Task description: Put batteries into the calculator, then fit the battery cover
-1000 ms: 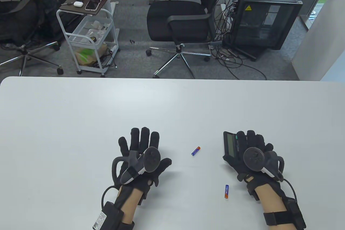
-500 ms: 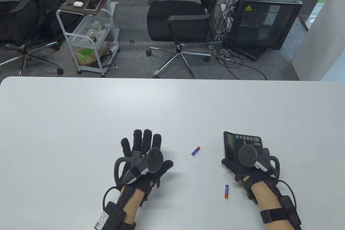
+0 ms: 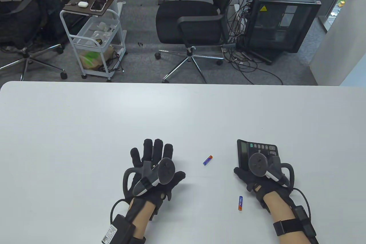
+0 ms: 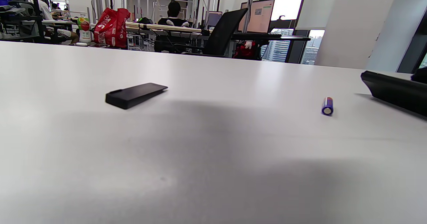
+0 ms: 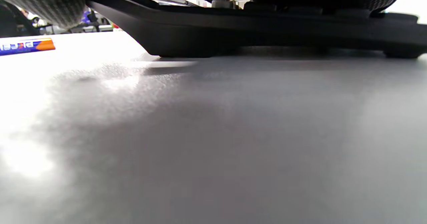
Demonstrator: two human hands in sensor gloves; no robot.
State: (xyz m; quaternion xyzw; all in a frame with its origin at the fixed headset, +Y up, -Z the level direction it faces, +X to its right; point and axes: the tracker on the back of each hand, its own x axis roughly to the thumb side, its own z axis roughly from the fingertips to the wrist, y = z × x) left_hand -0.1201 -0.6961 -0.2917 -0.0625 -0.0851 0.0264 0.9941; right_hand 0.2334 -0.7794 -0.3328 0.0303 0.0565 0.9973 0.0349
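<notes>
table view: left hand (image 3: 154, 166) flat, fingers spread, on counter (image 3: 85, 129); right hand (image 3: 260, 175) on calculator (image 3: 256, 152), its grip state unclear; two batteries (image 3: 208, 160) (image 3: 240, 203) lie between | left wrist view: battery cover (image 4: 136, 94) flat, apart from battery (image 4: 327, 106) | right wrist view: fingers (image 5: 43, 2) touch calculator (image 5: 267, 27)

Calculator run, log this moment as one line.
right hand grip on calculator, keys up | left hand spread above battery cover | two batteries loose on table
</notes>
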